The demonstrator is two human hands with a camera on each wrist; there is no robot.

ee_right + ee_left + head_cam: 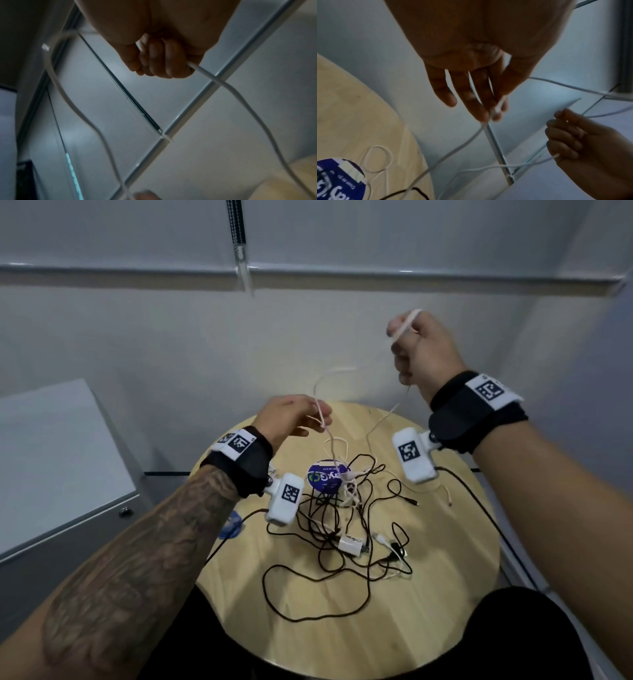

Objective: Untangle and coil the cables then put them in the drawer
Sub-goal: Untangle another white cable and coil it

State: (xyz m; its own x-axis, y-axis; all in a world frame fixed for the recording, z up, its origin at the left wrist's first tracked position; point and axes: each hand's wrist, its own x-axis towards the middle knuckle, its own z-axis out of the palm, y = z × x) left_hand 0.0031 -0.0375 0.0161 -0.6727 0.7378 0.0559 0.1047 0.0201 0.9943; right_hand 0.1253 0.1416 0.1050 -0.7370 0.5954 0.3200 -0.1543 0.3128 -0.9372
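Observation:
A tangle of black cables point(329, 508) and a white cable point(376, 425) lies on the round wooden table point(428, 594). Above the table's far edge, my left hand point(320, 417) pinches the white cable at its fingertips point(494, 113), the other fingers nearly straight. My right hand point(411, 347) is raised higher, to the right, and grips the same white cable point(223, 83) in a fist point(163, 60). The cable arches between the hands, and from each hand a strand hangs down into the tangle. The right hand point(573, 135) also shows in the left wrist view.
A grey cabinet point(61, 457) stands left of the table. A round purple sticker point(325, 477) and a white charger plug point(349, 544) sit among the cables. A blue object point(233, 525) lies at the table's left edge. A pale wall is close behind.

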